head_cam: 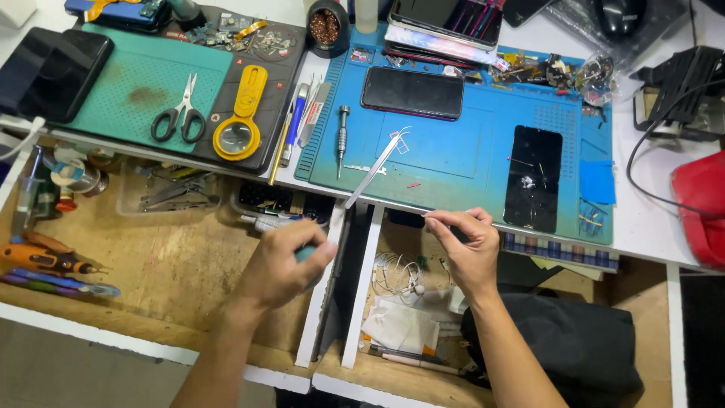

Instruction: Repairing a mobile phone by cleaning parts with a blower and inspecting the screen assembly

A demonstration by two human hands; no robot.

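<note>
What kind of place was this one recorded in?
Most likely a phone repair bench: a blue work mat carries a phone with a cracked screen, tweezers and a small screwdriver, above open drawers of tools.

- The left hand closed around a teal object, most of it hidden in the fist.
- Whatever the right hand pinched was too small to tell.
- The red object at right was cut by the edge.
- Small parts on the far blue mat were too tiny to identify.
</note>
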